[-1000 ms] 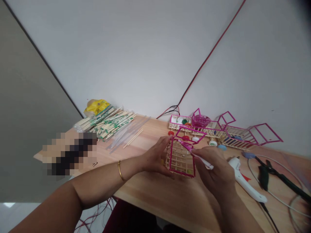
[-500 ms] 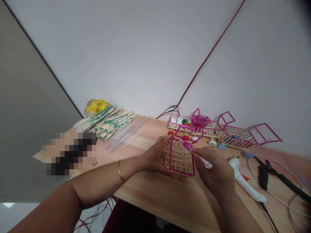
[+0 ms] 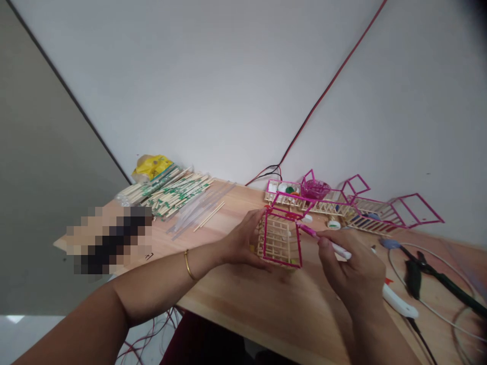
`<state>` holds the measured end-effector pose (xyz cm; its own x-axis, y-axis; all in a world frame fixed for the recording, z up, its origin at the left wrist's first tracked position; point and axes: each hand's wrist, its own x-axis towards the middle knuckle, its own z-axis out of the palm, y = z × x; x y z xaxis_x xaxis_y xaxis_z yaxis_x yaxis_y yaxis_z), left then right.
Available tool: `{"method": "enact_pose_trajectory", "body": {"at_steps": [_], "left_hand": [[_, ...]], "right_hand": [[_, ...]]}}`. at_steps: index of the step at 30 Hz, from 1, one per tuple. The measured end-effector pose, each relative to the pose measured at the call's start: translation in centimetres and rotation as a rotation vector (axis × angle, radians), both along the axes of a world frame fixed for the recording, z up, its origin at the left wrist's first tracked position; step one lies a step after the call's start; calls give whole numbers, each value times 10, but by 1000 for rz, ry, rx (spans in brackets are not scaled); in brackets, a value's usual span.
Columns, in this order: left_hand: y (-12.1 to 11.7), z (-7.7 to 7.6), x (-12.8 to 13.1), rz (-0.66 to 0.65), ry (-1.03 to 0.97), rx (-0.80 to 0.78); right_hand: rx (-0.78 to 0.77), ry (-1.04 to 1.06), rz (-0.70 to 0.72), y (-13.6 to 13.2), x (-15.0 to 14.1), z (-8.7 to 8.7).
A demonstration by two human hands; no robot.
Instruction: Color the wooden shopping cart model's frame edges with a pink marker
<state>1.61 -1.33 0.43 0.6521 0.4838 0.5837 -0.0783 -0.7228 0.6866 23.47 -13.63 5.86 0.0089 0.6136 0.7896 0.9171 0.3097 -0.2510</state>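
Note:
My left hand (image 3: pixel 239 243) grips the left side of a small cage of wooden sticks with pink-painted edges (image 3: pixel 279 238), holding it just above the wooden table (image 3: pixel 236 299). My right hand (image 3: pixel 355 276) is closed round a pink marker (image 3: pixel 323 241) whose tip touches the cage's right pink edge. The cage's pink lid frame stands open at the top. A gold bangle sits on my left wrist.
Behind the cage lie a row of finished pink stick carts (image 3: pixel 357 203) and bottle caps (image 3: pixel 334 224). A white glue gun (image 3: pixel 395 299), black pliers (image 3: pixel 414 268) and cables lie at the right. A pile of wrapped chopsticks (image 3: pixel 171 195) and a yellow bag (image 3: pixel 152 166) lie at the back left.
The cage has been turned and tilted a little in my left hand. My right hand has slid to the right, with the marker tip now on the cage's right edge.

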Motion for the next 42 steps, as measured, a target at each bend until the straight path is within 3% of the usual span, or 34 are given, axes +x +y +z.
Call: {"method": "enact_pose_trajectory", "body": {"at_steps": [5,11,16,24,31,36,42], "left_hand": [[-3,19,1,-7,-3,-14],[-5,25,2,-19,-5,-6],[-3,23,1,-16,24,-37],[3,5,-2,5,-13,5],[2,7,-2,3,1,2],[4,4,-3,19,6,-3],[3,8,-2,16,-10,1]], "right_hand": [[7,26,18,1,1,2],[-21,-10,35,1,2,4],[-20,-8,59,-3,2,8],[-26,29,220,-8,-2,17],[-13,15,139,-7,2,12],[-20,25,189,-7,1,15],[-20,28,131,-7,5,10]]}}
